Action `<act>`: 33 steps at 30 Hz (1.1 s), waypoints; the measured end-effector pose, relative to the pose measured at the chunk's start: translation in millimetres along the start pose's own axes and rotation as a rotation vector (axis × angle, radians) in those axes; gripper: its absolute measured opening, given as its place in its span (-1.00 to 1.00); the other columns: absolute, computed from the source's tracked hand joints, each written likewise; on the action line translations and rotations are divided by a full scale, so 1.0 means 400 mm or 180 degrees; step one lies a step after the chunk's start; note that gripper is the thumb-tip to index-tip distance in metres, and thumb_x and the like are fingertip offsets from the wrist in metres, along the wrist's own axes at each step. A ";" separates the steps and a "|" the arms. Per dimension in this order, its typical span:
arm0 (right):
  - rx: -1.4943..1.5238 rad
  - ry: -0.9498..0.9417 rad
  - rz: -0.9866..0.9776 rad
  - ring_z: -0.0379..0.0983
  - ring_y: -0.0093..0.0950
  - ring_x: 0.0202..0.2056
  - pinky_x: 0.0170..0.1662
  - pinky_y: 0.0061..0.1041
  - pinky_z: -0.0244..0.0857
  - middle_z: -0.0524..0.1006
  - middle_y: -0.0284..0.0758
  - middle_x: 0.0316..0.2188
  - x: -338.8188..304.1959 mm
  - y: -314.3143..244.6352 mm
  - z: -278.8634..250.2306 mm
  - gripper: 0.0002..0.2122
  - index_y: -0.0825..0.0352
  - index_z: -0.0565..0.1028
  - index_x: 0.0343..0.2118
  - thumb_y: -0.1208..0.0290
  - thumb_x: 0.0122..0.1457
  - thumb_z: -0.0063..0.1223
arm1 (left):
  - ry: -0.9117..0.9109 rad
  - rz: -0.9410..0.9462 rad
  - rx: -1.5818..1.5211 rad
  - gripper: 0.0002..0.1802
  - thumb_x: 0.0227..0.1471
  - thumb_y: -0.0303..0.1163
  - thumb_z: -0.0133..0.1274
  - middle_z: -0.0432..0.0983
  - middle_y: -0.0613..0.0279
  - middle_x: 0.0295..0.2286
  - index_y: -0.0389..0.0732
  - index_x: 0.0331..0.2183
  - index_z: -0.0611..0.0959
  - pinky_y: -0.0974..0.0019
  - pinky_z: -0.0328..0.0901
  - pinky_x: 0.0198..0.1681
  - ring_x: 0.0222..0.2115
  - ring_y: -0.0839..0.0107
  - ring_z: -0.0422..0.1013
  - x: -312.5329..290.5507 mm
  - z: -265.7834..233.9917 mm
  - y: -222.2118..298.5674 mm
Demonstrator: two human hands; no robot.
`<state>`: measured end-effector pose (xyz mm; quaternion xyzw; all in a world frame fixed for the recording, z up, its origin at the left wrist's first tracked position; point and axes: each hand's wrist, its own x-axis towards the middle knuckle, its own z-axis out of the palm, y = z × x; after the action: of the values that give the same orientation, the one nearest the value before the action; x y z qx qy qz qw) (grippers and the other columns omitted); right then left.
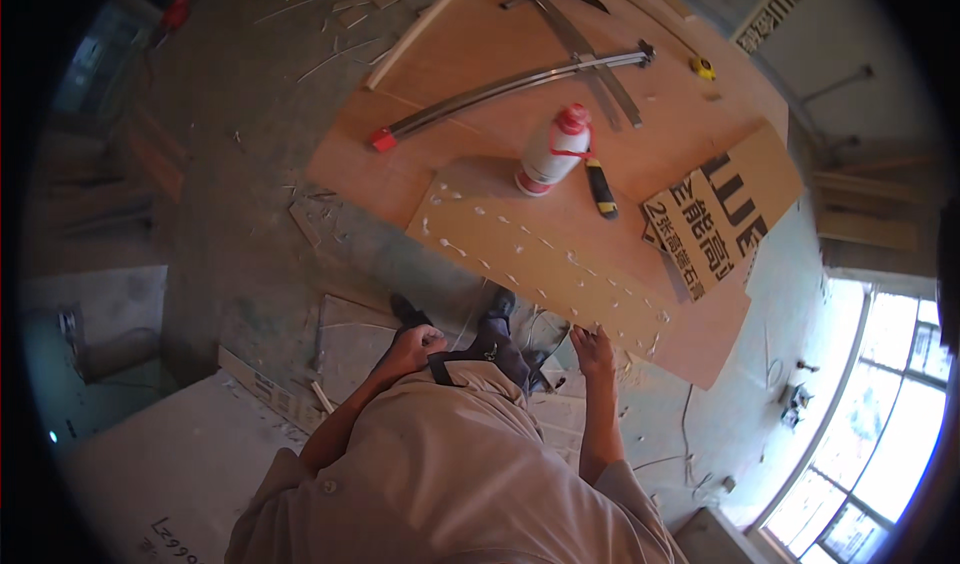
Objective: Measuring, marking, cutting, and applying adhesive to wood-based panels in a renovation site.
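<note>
My left hand is closed in front of my waist, beside a dark strap or cloth; whatever it may hold is hidden. The fingers of my right hand are curled together at the near edge of a long tan board strip; whether they grip that edge is unclear. Rows of white glue dabs run along the strip. It lies on a large reddish-brown wooden sheet. Beyond the strip a white glue bottle with a red cap stands upright, a yellow-and-black utility knife lying next to it.
Metal straightedges lie crossed on the sheet, one with a red end. A yellow tape measure sits at the far right. Printed cardboard pieces cover the sheet's right side. Wood scraps litter the floor; a cable trails at right.
</note>
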<state>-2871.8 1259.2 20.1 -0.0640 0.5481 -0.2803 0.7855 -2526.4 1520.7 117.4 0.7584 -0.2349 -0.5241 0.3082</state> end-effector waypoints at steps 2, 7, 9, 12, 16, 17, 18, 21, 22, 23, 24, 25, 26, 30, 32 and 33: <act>0.0195 0.0161 0.0070 0.33 -0.21 0.19 0.28 -0.13 0.20 0.36 -0.17 0.17 -0.019 -0.016 0.041 -0.55 0.37 0.29 0.19 0.15 0.39 -0.10 | 0.0060 -0.0004 -0.0190 -0.55 0.09 -0.18 0.20 0.64 0.05 -0.26 -0.35 -0.12 0.63 0.25 0.41 -0.11 -0.22 0.29 0.55 -0.009 -0.030 -0.037; 0.0992 0.0051 -0.0451 0.40 -0.22 0.12 0.26 -0.11 0.24 0.42 -0.18 0.12 -0.047 -0.047 0.002 -0.62 0.37 0.33 0.15 0.25 0.39 -0.09 | 0.0437 0.0482 -0.0150 -0.57 0.06 -0.15 0.20 0.64 -0.07 -0.31 -0.37 -0.23 0.64 0.15 0.42 -0.16 -0.26 0.12 0.58 -0.034 -0.153 -0.127; 0.1053 -0.0266 -0.0752 0.42 -0.22 0.11 0.26 -0.11 0.25 0.43 -0.19 0.10 -0.056 -0.071 0.046 -0.64 0.37 0.34 0.14 0.29 0.39 -0.10 | 0.0635 0.0492 -0.0102 -0.59 0.03 -0.16 0.21 0.63 -0.08 -0.34 -0.36 -0.26 0.65 0.14 0.42 -0.19 -0.29 0.11 0.58 -0.041 -0.210 -0.204; 0.0132 0.0016 -0.0886 0.44 -0.22 0.09 0.25 -0.10 0.27 0.48 -0.17 0.06 -0.139 -0.062 0.162 -0.68 0.38 0.36 0.13 0.39 0.38 -0.12 | 0.1044 0.0396 0.0132 -0.59 0.00 -0.15 0.23 0.62 -0.08 -0.37 -0.35 -0.30 0.66 0.13 0.42 -0.22 -0.31 0.10 0.58 -0.058 -0.292 -0.338; -0.0159 0.0191 -0.1419 0.42 -0.22 0.13 0.27 -0.10 0.27 0.49 -0.15 0.05 -0.196 0.002 0.166 -0.67 0.40 0.35 0.14 0.41 0.37 -0.12 | 0.0939 0.0201 0.0221 -0.56 -0.02 -0.12 0.25 0.63 -0.06 -0.37 -0.34 -0.28 0.67 0.14 0.42 -0.22 -0.30 0.12 0.58 -0.069 -0.393 -0.419; -0.0159 0.0174 -0.1464 0.42 -0.22 0.13 0.27 -0.10 0.27 0.49 -0.15 0.05 -0.214 0.027 0.185 -0.67 0.40 0.35 0.14 0.41 0.37 -0.12 | 0.0940 0.0246 0.0204 -0.56 -0.02 -0.12 0.25 0.63 -0.06 -0.37 -0.34 -0.28 0.67 0.14 0.42 -0.22 -0.30 0.12 0.58 -0.055 -0.414 -0.434; -0.0289 0.0125 -0.1530 0.40 -0.18 0.15 0.27 -0.10 0.28 0.48 -0.11 0.07 -0.261 0.074 0.237 -0.67 0.43 0.34 0.14 0.40 0.38 -0.15 | 0.0829 0.0171 -0.0102 -0.56 -0.01 -0.12 0.25 0.64 -0.03 -0.37 -0.33 -0.27 0.68 0.15 0.42 -0.22 -0.31 0.15 0.58 -0.044 -0.419 -0.469; -0.0504 0.0096 -0.1755 0.37 -0.12 0.18 0.27 -0.08 0.29 0.45 -0.03 0.10 -0.431 0.189 0.354 -0.65 0.47 0.32 0.14 0.39 0.40 -0.20 | 0.0498 0.0095 -0.0692 -0.57 0.01 -0.11 0.26 0.65 0.02 -0.37 -0.32 -0.25 0.69 0.18 0.42 -0.22 -0.32 0.20 0.58 0.002 -0.430 -0.504; -0.0513 0.0020 -0.1789 0.38 -0.12 0.17 0.24 -0.10 0.32 0.45 -0.03 0.09 -0.470 0.216 0.385 -0.66 0.47 0.32 0.14 0.39 0.40 -0.20 | 0.0068 0.0165 -0.0987 -0.53 0.03 -0.12 0.27 0.64 0.03 -0.28 -0.30 -0.16 0.66 0.20 0.42 -0.17 -0.24 0.24 0.56 0.025 -0.432 -0.473; -0.0519 -0.0063 -0.1805 0.40 -0.12 0.16 0.21 -0.12 0.36 0.46 -0.03 0.08 -0.502 0.245 0.418 -0.66 0.47 0.33 0.13 0.39 0.40 -0.19 | -0.0351 0.0220 -0.1270 -0.49 0.05 -0.13 0.28 0.63 0.05 -0.19 -0.28 -0.06 0.63 0.23 0.41 -0.12 -0.17 0.28 0.54 0.046 -0.431 -0.447; -0.0532 -0.0151 -0.1812 0.41 -0.12 0.15 0.19 -0.14 0.39 0.47 -0.03 0.07 -0.530 0.270 0.452 -0.66 0.47 0.34 0.13 0.39 0.40 -0.19 | -0.0624 0.0508 -0.1836 -0.40 0.04 -0.15 0.31 0.57 0.03 -0.10 -0.26 0.03 0.56 0.25 0.39 -0.04 -0.09 0.28 0.49 0.065 -0.417 -0.416; -0.0532 -0.0148 -0.1810 0.41 -0.12 0.15 0.19 -0.14 0.39 0.47 -0.03 0.07 -0.554 0.295 0.488 -0.66 0.47 0.34 0.13 0.39 0.40 -0.19 | -0.0882 0.0788 -0.2401 -0.31 0.03 -0.18 0.33 0.51 0.02 0.00 -0.25 0.13 0.49 0.27 0.36 0.03 -0.01 0.28 0.44 0.081 -0.401 -0.385; -0.0552 -0.0224 -0.1698 0.44 -0.14 0.12 0.12 -0.18 0.44 0.49 -0.05 0.05 -0.574 0.318 0.515 -0.67 0.45 0.35 0.13 0.39 0.40 -0.18 | -0.1142 0.0983 -0.2663 -0.22 0.00 -0.20 0.36 0.44 0.01 0.06 -0.23 0.18 0.42 0.27 0.32 0.09 0.04 0.26 0.39 0.063 -0.420 -0.302; -0.0685 -0.0706 -0.1139 0.52 -0.21 0.04 -0.08 -0.31 0.54 0.55 -0.12 -0.01 -0.632 0.432 0.675 -0.69 0.39 0.39 0.11 0.38 0.40 -0.16 | -0.1240 0.1893 -0.3518 -0.28 -0.04 -0.37 0.37 0.51 0.04 -0.03 -0.24 0.14 0.44 0.27 0.31 0.10 0.01 0.33 0.41 0.045 -0.462 -0.158; -0.0755 -0.1147 -0.0711 0.56 -0.26 0.00 -0.21 -0.41 0.56 0.59 -0.17 -0.04 -0.636 0.490 0.780 -0.70 0.35 0.41 0.11 0.37 0.39 -0.14 | -0.0951 0.2357 -0.2946 -0.43 -0.09 -0.47 0.35 0.55 0.13 -0.20 -0.26 -0.01 0.51 0.27 0.37 -0.03 -0.14 0.39 0.46 0.050 -0.527 -0.174; -0.0783 -0.1216 -0.0644 0.56 -0.26 0.00 -0.21 -0.41 0.56 0.59 -0.17 -0.04 -0.629 0.517 0.836 -0.70 0.35 0.41 0.11 0.37 0.39 -0.14 | -0.0797 0.2563 -0.2648 -0.51 -0.11 -0.52 0.34 0.57 0.17 -0.29 -0.27 -0.09 0.54 0.27 0.40 -0.10 -0.21 0.43 0.49 0.050 -0.564 -0.185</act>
<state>-2556.3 1491.1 274.4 -0.2655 0.4105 -0.2715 0.8291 -2305.0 1608.8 110.2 0.3574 -0.3136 -0.4995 0.7242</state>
